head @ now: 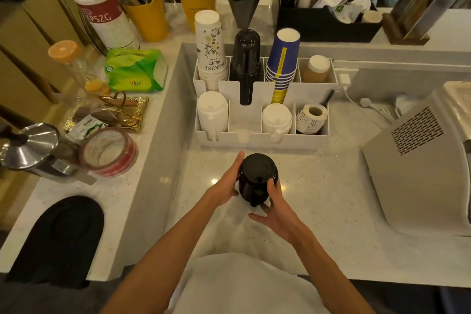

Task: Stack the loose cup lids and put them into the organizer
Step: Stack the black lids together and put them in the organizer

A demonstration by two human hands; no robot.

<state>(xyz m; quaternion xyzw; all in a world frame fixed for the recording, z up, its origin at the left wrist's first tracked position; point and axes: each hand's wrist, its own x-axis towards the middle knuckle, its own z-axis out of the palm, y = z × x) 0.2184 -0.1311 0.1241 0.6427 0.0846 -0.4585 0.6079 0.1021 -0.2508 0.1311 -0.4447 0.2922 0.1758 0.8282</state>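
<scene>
Lids: black lid stack (258, 181) at centre frame, below the organizer (260, 139).
Hands: left hand (226, 186) and right hand (276, 209) clasp its sides.
Handling: probably light, slick, shifts easily; grip both flanks.

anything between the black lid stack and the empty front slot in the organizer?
Nothing visible. Both hands hold the black lid stack just in front of the organizer; only bare counter lies between. The empty front slot, between two white lid stacks, is open on top.
</scene>
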